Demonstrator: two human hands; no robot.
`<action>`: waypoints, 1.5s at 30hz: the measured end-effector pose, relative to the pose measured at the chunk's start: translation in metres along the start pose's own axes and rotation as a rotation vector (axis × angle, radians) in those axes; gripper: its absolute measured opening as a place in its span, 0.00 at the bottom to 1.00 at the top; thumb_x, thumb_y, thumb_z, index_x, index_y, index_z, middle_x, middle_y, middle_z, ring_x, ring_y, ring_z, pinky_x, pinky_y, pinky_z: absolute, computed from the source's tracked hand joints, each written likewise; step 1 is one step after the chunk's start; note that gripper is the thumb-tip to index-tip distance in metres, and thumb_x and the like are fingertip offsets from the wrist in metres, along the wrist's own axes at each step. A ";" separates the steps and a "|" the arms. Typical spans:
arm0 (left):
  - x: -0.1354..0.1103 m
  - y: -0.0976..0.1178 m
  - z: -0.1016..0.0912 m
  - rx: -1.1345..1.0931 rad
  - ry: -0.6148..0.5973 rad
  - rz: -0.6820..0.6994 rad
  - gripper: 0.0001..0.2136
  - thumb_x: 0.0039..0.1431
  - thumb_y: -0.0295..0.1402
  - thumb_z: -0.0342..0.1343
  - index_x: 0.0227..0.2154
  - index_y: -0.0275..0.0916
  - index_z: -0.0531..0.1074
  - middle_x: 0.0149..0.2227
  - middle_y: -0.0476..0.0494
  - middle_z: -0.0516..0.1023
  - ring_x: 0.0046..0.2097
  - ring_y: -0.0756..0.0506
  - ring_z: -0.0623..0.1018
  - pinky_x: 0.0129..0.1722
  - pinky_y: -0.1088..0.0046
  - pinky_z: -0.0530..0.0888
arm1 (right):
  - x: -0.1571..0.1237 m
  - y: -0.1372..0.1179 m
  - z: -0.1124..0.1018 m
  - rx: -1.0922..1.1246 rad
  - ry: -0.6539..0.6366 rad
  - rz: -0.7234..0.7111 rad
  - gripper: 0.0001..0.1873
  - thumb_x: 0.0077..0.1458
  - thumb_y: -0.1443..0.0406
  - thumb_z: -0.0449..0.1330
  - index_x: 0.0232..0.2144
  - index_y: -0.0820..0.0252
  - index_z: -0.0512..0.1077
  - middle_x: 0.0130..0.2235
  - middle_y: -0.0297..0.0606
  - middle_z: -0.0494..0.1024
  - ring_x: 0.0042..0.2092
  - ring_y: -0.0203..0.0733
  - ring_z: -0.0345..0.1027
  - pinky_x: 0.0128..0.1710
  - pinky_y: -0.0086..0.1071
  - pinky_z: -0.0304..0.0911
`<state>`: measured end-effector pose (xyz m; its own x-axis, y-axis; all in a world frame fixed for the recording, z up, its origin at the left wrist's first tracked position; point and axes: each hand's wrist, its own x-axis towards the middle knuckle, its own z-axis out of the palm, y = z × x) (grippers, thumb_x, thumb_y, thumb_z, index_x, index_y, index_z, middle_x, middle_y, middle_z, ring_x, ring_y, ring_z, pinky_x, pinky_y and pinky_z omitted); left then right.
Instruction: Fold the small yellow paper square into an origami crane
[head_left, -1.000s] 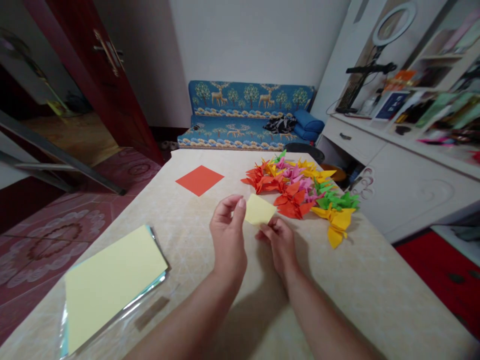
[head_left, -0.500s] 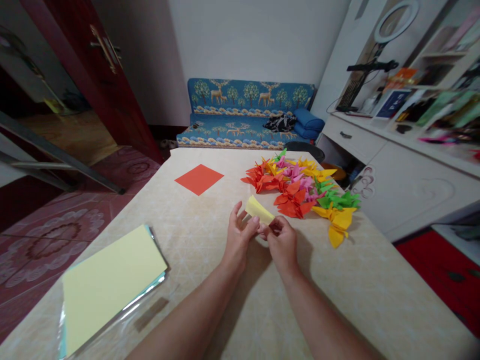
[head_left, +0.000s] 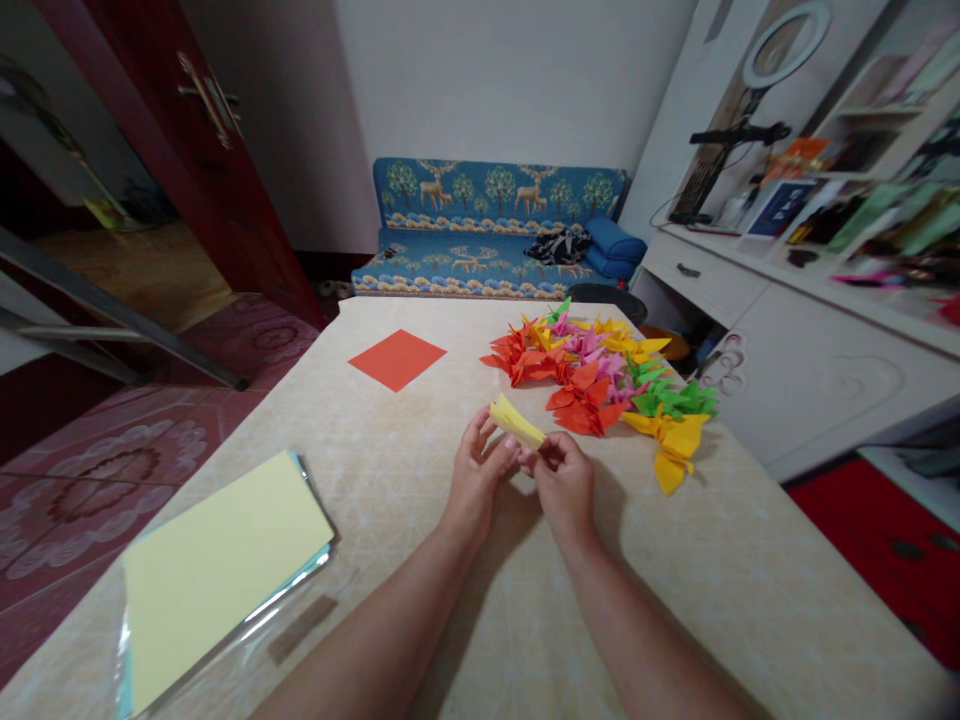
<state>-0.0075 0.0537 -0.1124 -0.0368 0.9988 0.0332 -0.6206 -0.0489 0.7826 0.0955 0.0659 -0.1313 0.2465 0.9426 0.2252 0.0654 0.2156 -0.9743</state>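
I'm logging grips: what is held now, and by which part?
A folded yellow paper, held along its near edge by the left hand and right hand.

a room in a home, by the look of what i have around me.
across from my bench [head_left: 390,510] i see a blue sofa [head_left: 465,240] against a plain pale wall [head_left: 510,80], its cover patterned with deer and trees, with blue cushions [head_left: 615,250] stacked at one end. to my left a dark red door [head_left: 172,140] stands open above a pink floor [head_left: 97,490] with flower motifs; to my right a white cabinet [head_left: 840,340] with a scrollwork edge carries a ring light [head_left: 752,60] and crowded small belongings.
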 end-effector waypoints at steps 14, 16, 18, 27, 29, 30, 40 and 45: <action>0.011 0.003 -0.009 0.217 0.219 0.096 0.15 0.46 0.32 0.63 0.39 0.36 0.73 0.23 0.53 0.68 0.25 0.54 0.69 0.27 0.79 0.66 | -0.003 -0.009 0.001 0.087 -0.099 0.130 0.12 0.48 0.57 0.61 0.29 0.61 0.69 0.22 0.30 0.70 0.20 0.31 0.59 0.18 0.24 0.54; 0.012 0.006 -0.011 0.241 0.218 0.095 0.15 0.44 0.33 0.63 0.38 0.36 0.74 0.23 0.52 0.70 0.25 0.54 0.69 0.27 0.79 0.66 | -0.002 -0.008 -0.001 0.120 -0.083 0.133 0.13 0.49 0.56 0.61 0.28 0.61 0.69 0.20 0.28 0.68 0.19 0.30 0.57 0.17 0.23 0.51; 0.014 0.007 -0.013 0.253 0.213 0.094 0.15 0.44 0.34 0.64 0.37 0.35 0.75 0.23 0.52 0.70 0.25 0.54 0.69 0.27 0.78 0.66 | -0.001 -0.007 -0.003 0.159 -0.070 0.122 0.14 0.50 0.56 0.60 0.25 0.60 0.67 0.18 0.26 0.65 0.18 0.29 0.55 0.17 0.23 0.50; 0.018 0.014 -0.016 0.229 0.276 0.124 0.16 0.44 0.36 0.63 0.37 0.35 0.74 0.21 0.52 0.71 0.23 0.54 0.69 0.26 0.79 0.65 | -0.001 -0.010 -0.005 0.234 -0.067 0.201 0.16 0.50 0.56 0.59 0.20 0.62 0.68 0.18 0.31 0.69 0.18 0.30 0.59 0.16 0.23 0.51; 0.020 0.015 -0.017 0.231 0.296 0.142 0.15 0.45 0.36 0.63 0.37 0.35 0.74 0.21 0.53 0.71 0.23 0.54 0.68 0.25 0.79 0.64 | -0.002 -0.011 -0.004 0.230 -0.079 0.229 0.15 0.49 0.57 0.59 0.21 0.62 0.69 0.18 0.32 0.71 0.18 0.30 0.59 0.16 0.23 0.52; 0.020 0.016 -0.018 0.231 0.303 0.152 0.15 0.45 0.36 0.62 0.37 0.35 0.74 0.20 0.53 0.71 0.22 0.54 0.68 0.25 0.79 0.63 | -0.003 -0.011 -0.004 0.226 -0.090 0.233 0.14 0.49 0.57 0.59 0.21 0.62 0.69 0.18 0.32 0.71 0.18 0.30 0.59 0.16 0.23 0.52; 0.024 0.013 -0.027 0.205 0.307 0.133 0.15 0.44 0.38 0.63 0.34 0.35 0.75 0.27 0.47 0.76 0.26 0.52 0.72 0.28 0.77 0.66 | -0.003 -0.010 -0.005 0.178 -0.109 0.237 0.14 0.48 0.58 0.60 0.20 0.63 0.70 0.17 0.32 0.71 0.17 0.29 0.58 0.15 0.23 0.50; 0.024 0.012 -0.028 0.211 0.292 0.129 0.15 0.44 0.39 0.63 0.34 0.36 0.75 0.28 0.46 0.77 0.27 0.51 0.72 0.28 0.76 0.67 | -0.003 -0.008 -0.004 0.166 -0.108 0.241 0.14 0.48 0.57 0.60 0.21 0.63 0.70 0.18 0.32 0.71 0.17 0.30 0.59 0.15 0.22 0.50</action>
<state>-0.0374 0.0769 -0.1200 -0.3442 0.9388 -0.0149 -0.4229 -0.1409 0.8952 0.0984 0.0599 -0.1237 0.1309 0.9914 -0.0063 -0.1438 0.0127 -0.9895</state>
